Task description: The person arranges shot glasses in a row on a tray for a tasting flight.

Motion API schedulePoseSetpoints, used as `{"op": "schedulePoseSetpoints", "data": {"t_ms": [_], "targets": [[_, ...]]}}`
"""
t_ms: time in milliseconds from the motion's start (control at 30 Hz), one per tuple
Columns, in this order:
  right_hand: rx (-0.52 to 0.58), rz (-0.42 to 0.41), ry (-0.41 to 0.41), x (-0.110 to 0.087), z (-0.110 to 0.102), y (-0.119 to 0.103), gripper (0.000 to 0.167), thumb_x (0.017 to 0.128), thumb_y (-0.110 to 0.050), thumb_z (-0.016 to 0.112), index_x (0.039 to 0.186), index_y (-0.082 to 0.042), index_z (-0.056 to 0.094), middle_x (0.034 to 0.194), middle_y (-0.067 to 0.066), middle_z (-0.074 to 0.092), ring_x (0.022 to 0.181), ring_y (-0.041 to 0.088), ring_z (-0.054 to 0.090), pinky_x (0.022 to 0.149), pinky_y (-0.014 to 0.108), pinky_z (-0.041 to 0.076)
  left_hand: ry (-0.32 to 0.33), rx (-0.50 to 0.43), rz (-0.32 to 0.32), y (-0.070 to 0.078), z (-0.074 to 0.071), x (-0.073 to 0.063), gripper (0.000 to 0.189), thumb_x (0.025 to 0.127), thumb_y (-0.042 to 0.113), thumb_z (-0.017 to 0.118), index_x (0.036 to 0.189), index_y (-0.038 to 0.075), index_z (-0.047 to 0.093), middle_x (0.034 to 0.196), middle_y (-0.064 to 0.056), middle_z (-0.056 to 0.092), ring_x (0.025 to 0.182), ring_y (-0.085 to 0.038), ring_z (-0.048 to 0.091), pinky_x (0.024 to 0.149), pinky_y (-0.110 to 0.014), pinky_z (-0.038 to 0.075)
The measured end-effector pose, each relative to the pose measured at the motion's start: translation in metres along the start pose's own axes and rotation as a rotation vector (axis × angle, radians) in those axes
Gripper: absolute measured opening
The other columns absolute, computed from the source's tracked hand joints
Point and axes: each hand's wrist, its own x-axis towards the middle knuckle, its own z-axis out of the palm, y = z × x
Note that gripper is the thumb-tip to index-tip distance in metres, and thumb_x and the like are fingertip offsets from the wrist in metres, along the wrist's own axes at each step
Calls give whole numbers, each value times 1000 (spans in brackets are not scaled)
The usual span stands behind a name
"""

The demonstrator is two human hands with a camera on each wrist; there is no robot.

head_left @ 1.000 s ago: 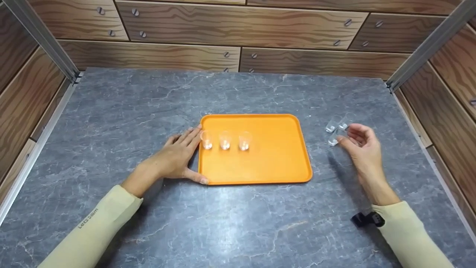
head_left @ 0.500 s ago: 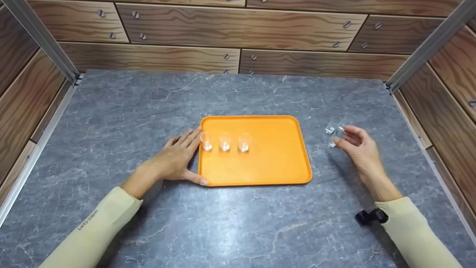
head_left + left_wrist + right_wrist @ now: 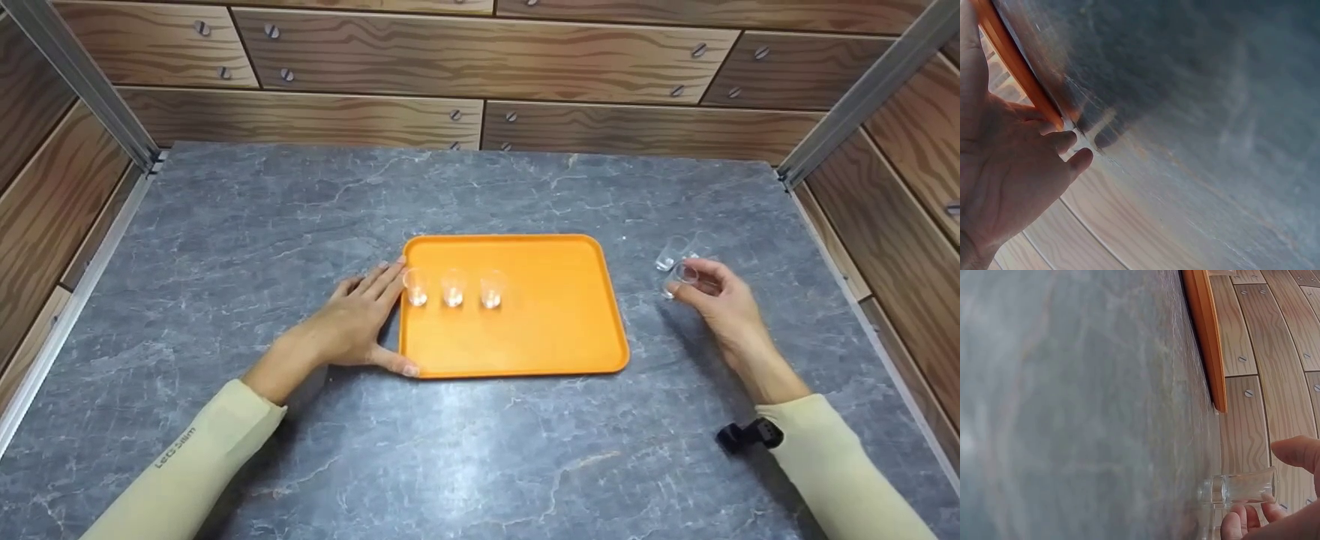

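Observation:
My left hand [image 3: 350, 322] spreads along the left rim of the orange tray [image 3: 555, 330], its fingers straight at the far corner and its thumb at the near one. Three clear shot glasses stand in a row on the tray: a left one [image 3: 417, 292], a middle one [image 3: 453, 291] and a right one [image 3: 491, 292]. Off to the right, the thumb and fingers of my right hand [image 3: 727, 307] stand around an upright shot glass [image 3: 1248, 487] on the table. In the right wrist view a gap shows between thumb and glass.
Just beyond the right hand's glass stands another shot glass [image 3: 673, 255], with a further one beside it, partly behind my fingers. The grey marbled table [image 3: 450, 450] is bounded by wood-patterned walls [image 3: 480, 60] and metal posts [image 3: 855, 90].
My right hand has moved slightly left and nearer, so that its thumb and fingers come around the front glass. The glasses and my left hand stay in place.

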Motion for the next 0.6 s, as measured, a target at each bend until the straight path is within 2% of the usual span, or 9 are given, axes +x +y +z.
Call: {"op": "schedulePoseSetpoints", "data": {"t_ms": [400, 600], "targets": [[-32, 21, -39, 0, 0, 1, 45, 103, -12, 78, 142, 3, 60, 122, -9, 64, 110, 6, 59, 89, 15, 52, 3, -2, 1, 1, 1, -1, 143, 81, 81, 80, 174, -1, 10, 181, -21, 3, 164, -45, 9, 126, -69, 15], [43, 32, -46, 1, -1, 1, 39, 102, -9, 79, 136, 0, 62, 117, -11, 67, 108, 7, 61, 87, 14, 52, 5, -3, 0, -1, -1, -1, 143, 81, 82, 80, 174, 0, 9, 181, -21, 3, 165, -45, 8, 127, -69, 15]]}}
